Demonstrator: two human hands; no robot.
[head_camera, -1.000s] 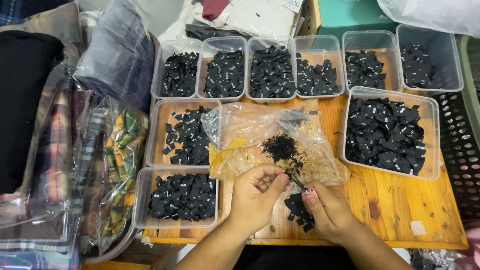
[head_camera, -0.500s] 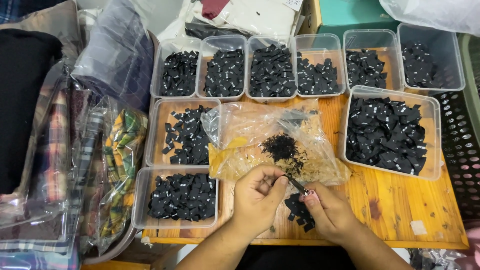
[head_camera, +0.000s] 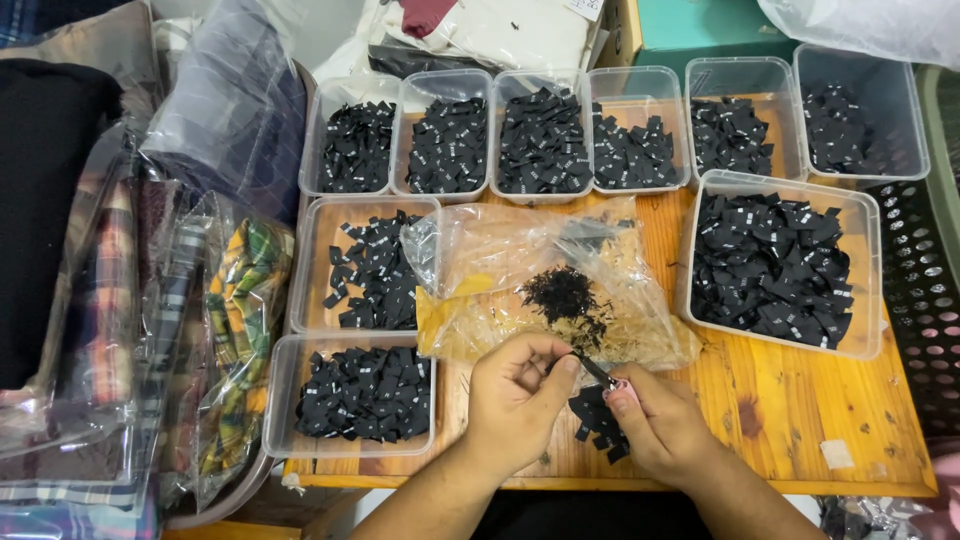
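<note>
My left hand (head_camera: 515, 400) and my right hand (head_camera: 665, 425) meet near the front edge of a wooden table (head_camera: 800, 410). Between their fingertips they pinch a small black fabric label (head_camera: 592, 368). A little heap of black labels (head_camera: 598, 425) lies under my right hand. Just beyond the hands lies a crumpled clear plastic bag (head_camera: 540, 280) with a pile of black thread scraps (head_camera: 562, 296) on it.
Several clear plastic tubs of black labels ring the work spot: a back row (head_camera: 545, 140), a large one at the right (head_camera: 775, 265), two at the left (head_camera: 365, 395). Bagged plaid fabrics (head_camera: 130, 330) pile up at the left. A black perforated basket (head_camera: 925, 300) stands at the right.
Both hands stay in place over the small heap; the fingers have shifted slightly while working the label between them.
</note>
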